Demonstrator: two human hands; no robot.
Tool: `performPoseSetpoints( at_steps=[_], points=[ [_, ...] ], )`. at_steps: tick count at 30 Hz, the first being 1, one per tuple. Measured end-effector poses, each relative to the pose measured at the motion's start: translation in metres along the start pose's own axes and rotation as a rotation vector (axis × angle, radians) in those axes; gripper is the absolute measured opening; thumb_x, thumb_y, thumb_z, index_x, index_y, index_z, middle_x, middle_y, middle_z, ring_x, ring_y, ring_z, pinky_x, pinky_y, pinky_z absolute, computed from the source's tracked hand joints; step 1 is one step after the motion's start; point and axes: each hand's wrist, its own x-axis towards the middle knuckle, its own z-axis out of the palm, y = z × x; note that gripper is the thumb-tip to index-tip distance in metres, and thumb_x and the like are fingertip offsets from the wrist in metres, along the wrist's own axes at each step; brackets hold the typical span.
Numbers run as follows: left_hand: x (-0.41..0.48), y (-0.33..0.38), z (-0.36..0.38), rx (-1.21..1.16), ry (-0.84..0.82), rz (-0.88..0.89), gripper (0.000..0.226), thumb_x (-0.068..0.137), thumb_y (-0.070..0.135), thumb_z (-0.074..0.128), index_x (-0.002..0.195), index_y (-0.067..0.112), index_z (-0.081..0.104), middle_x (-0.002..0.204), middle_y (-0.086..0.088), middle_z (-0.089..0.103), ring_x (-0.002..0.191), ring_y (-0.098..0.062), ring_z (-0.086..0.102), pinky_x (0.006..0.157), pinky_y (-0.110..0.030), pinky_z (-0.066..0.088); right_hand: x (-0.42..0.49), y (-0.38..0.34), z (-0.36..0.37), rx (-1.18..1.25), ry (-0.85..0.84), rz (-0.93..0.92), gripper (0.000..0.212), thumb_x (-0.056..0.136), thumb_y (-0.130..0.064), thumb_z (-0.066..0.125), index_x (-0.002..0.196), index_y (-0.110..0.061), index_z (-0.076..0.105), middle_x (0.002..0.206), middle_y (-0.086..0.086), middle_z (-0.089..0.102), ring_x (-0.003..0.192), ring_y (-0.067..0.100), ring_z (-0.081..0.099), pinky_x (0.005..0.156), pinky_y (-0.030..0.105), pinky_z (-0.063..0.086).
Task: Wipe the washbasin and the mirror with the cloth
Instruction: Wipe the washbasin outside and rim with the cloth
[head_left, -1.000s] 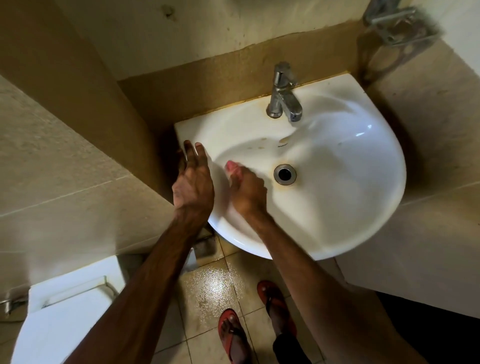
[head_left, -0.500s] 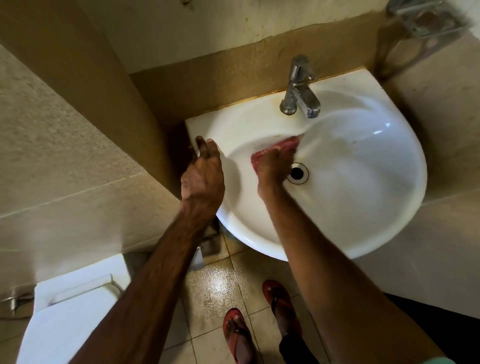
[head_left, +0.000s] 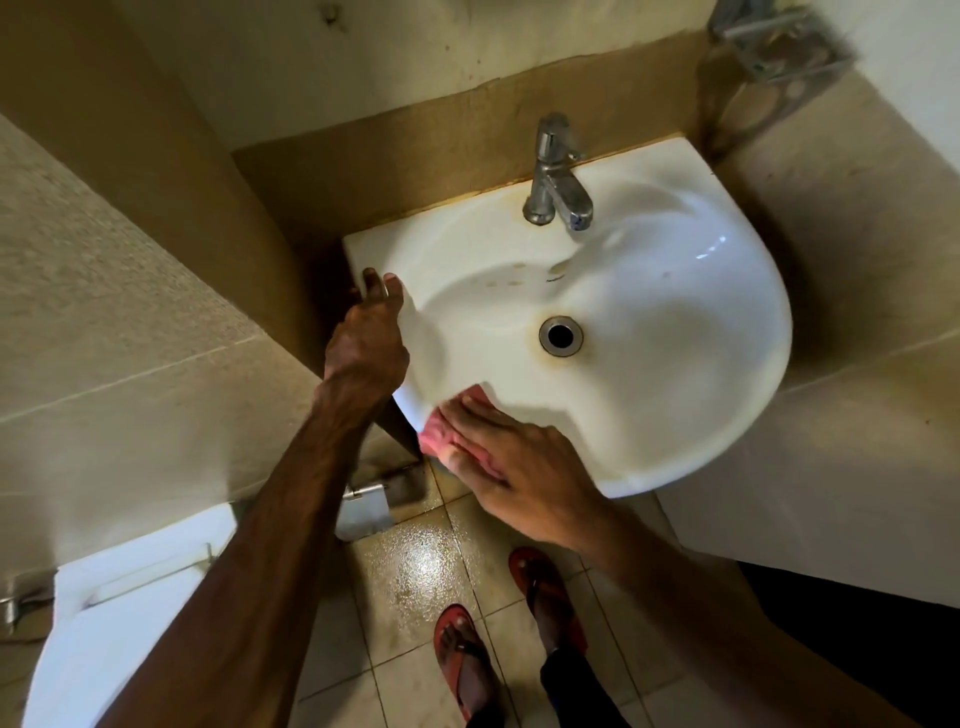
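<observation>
The white washbasin (head_left: 675, 338) is fixed to the wall, with a chrome tap (head_left: 558, 182) at its back and a drain (head_left: 561, 335) in the bowl. My right hand (head_left: 519, 467) lies flat on a pink cloth (head_left: 439, 439) and presses it onto the basin's front-left rim. Most of the cloth is hidden under the fingers. My left hand (head_left: 366, 343) rests on the left rim, fingers stretched along the edge. The mirror is out of view.
A white toilet cistern (head_left: 130, 623) stands at the lower left, close to the basin. A metal bracket (head_left: 774, 41) hangs on the wall at the top right. Tiled walls close in on both sides. My feet in red sandals (head_left: 462, 660) stand on the wet floor tiles.
My right hand has swept the cloth from the back of the bowl near the tap down to the front-left rim. My left hand has stayed on the left rim.
</observation>
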Motion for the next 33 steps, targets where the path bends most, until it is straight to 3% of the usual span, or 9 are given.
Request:
performPoseSetpoints(
  at_steps=[2,4,6,10,14,21,25,29,33],
  points=[
    [0.0,0.0,0.001,0.02,0.005,0.005,0.075,0.086,-0.007,0.051,0.153,0.01,0.022,0.166,-0.015,0.01,0.138,-0.046,0.039,0.102,-0.048,0.049,-0.012,0.008,0.003,-0.042,0.025,-0.026,0.05,0.11,-0.046,0.039,0.159,-0.035,0.04,0.164,-0.01,0.044,0.147,0.008,0.045,0.108,0.026,0.037],
    [0.002,0.0,0.002,0.031,0.014,0.002,0.075,0.085,-0.008,0.05,0.153,0.009,0.023,0.165,-0.017,0.011,0.136,-0.045,0.041,0.101,-0.048,0.048,-0.005,0.009,0.014,-0.067,0.095,-0.082,0.048,0.109,-0.039,0.041,0.156,-0.032,0.045,0.156,-0.009,0.052,0.137,0.01,0.055,0.099,0.023,0.045],
    [0.002,0.001,0.003,0.026,0.012,0.004,0.075,0.084,-0.008,0.052,0.152,0.009,0.023,0.165,-0.017,0.011,0.135,-0.045,0.042,0.099,-0.047,0.05,0.011,0.006,0.029,-0.067,0.153,-0.121,0.049,0.106,-0.036,0.043,0.154,-0.03,0.048,0.15,-0.006,0.054,0.132,0.015,0.058,0.093,0.03,0.055],
    [0.004,-0.001,0.001,0.012,-0.004,0.009,0.075,0.084,-0.006,0.06,0.149,0.01,0.026,0.163,-0.016,0.015,0.13,-0.046,0.047,0.094,-0.047,0.055,0.044,-0.002,0.06,-0.052,0.263,-0.148,0.047,0.104,-0.04,0.047,0.149,-0.032,0.055,0.161,0.004,0.044,0.147,0.023,0.045,0.11,0.038,0.052],
    [0.001,0.003,0.002,0.059,-0.006,0.006,0.081,0.082,-0.008,0.059,0.152,0.008,0.021,0.164,-0.017,0.01,0.132,-0.046,0.045,0.093,-0.047,0.055,0.047,0.0,0.064,-0.025,0.345,-0.219,0.046,0.097,-0.034,0.066,0.142,-0.032,0.063,0.163,0.005,0.045,0.146,0.02,0.047,0.12,0.04,0.043],
    [-0.01,0.004,0.007,0.054,0.013,-0.002,0.073,0.087,-0.004,0.057,0.151,0.009,0.024,0.163,-0.014,0.012,0.124,-0.044,0.053,0.091,-0.049,0.056,-0.007,0.041,0.041,0.032,0.197,-0.312,0.045,0.094,-0.032,0.074,0.137,-0.041,0.066,0.166,-0.005,0.039,0.154,0.01,0.036,0.126,0.038,0.034],
    [-0.019,0.001,0.007,0.024,0.014,0.026,0.069,0.087,-0.003,0.059,0.148,0.009,0.029,0.162,-0.014,0.016,0.119,-0.044,0.057,0.091,-0.048,0.057,-0.046,0.064,0.031,-0.116,0.195,-0.313,0.066,0.09,-0.028,0.077,0.149,-0.043,0.052,0.168,-0.008,0.035,0.155,0.007,0.034,0.124,0.04,0.035],
    [-0.02,-0.002,0.001,-0.045,-0.03,0.031,0.065,0.09,0.001,0.057,0.149,0.013,0.033,0.163,-0.013,0.017,0.126,-0.042,0.053,0.099,-0.046,0.054,-0.044,0.057,0.035,-0.182,0.202,-0.2,0.11,0.076,-0.028,0.09,0.165,-0.014,0.027,0.166,0.006,0.04,0.144,0.019,0.05,0.116,0.039,0.044],
    [-0.026,-0.008,-0.015,-0.142,-0.118,0.045,0.067,0.092,0.004,0.052,0.154,0.015,0.029,0.167,-0.009,0.011,0.142,-0.036,0.036,0.112,-0.038,0.04,-0.027,0.032,0.049,-0.274,0.276,-0.212,0.097,0.077,-0.016,0.083,0.161,-0.008,0.035,0.168,0.013,0.035,0.146,0.027,0.049,0.111,0.041,0.049]
  ],
)
